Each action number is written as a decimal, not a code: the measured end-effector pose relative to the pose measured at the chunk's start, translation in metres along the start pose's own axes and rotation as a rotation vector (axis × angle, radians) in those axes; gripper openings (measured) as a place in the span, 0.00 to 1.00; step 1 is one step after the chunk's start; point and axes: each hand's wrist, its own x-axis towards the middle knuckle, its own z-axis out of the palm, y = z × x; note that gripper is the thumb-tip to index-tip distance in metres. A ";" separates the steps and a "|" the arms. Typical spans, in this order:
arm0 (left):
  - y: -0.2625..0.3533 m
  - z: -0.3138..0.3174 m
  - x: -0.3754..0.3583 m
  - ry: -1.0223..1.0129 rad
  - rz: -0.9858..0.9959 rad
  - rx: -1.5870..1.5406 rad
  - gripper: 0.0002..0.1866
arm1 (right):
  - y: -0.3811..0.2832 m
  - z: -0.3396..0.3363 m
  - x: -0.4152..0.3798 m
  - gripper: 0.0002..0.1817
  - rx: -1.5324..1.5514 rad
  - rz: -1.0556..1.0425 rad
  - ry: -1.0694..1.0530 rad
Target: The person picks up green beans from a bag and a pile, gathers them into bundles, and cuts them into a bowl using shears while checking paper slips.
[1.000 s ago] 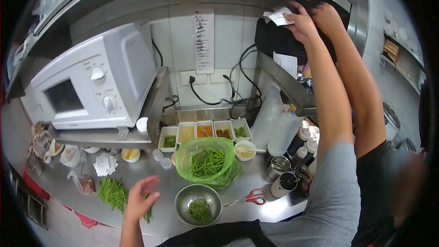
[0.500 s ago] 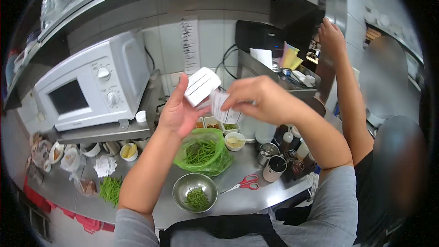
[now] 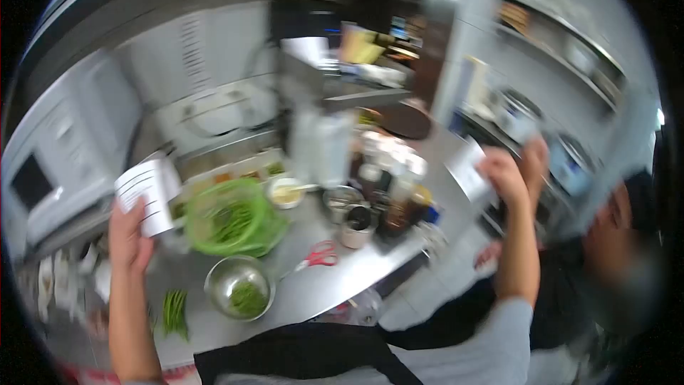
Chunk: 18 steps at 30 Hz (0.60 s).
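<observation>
My left hand (image 3: 128, 239) is closed on a stack of white paper slips (image 3: 147, 196) printed with dark lines, held up at the left near the microwave. Far to the right, my right hand (image 3: 504, 177) pinches a single paper slip (image 3: 467, 171), its print blurred by motion. Right behind that hand, a co-worker's hand (image 3: 534, 160) is raised and overlaps it in view. Below, between my arms, a green plastic bag (image 3: 265, 239) of green beans and a steel bowl (image 3: 215, 286) with cut greens rest on the counter.
Red-handled scissors (image 3: 322, 254) lie beside the bowl. A dark-filled cup (image 3: 355, 232) and several sauce bottles (image 3: 399, 203) crowd the counter's right end. A white microwave (image 3: 64, 150) stands at left. A co-worker (image 3: 620, 242) is close at my right.
My view has swung right. My right hand has drawn a slip away from the stack and reached far right toward the co-worker, whose hand has come down from the wall edge.
</observation>
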 end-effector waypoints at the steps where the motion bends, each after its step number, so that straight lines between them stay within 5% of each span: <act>1: 0.007 0.000 -0.012 0.058 0.028 0.036 0.22 | 0.020 0.002 -0.002 0.02 -0.028 -0.065 -0.045; 3: 0.016 -0.008 -0.030 0.077 0.005 0.039 0.22 | -0.001 0.040 -0.004 0.05 -0.142 -0.022 -0.154; 6: 0.024 -0.018 -0.049 0.153 -0.019 -0.055 0.21 | -0.067 0.111 0.034 0.04 -0.351 -0.282 -0.140; 13: 0.028 -0.053 -0.124 0.337 0.048 -0.119 0.21 | -0.238 0.269 0.187 0.03 0.184 -0.995 0.050; 18: 0.029 -0.084 -0.182 0.461 0.085 -0.116 0.22 | -0.291 0.333 0.295 0.07 0.595 -0.827 0.075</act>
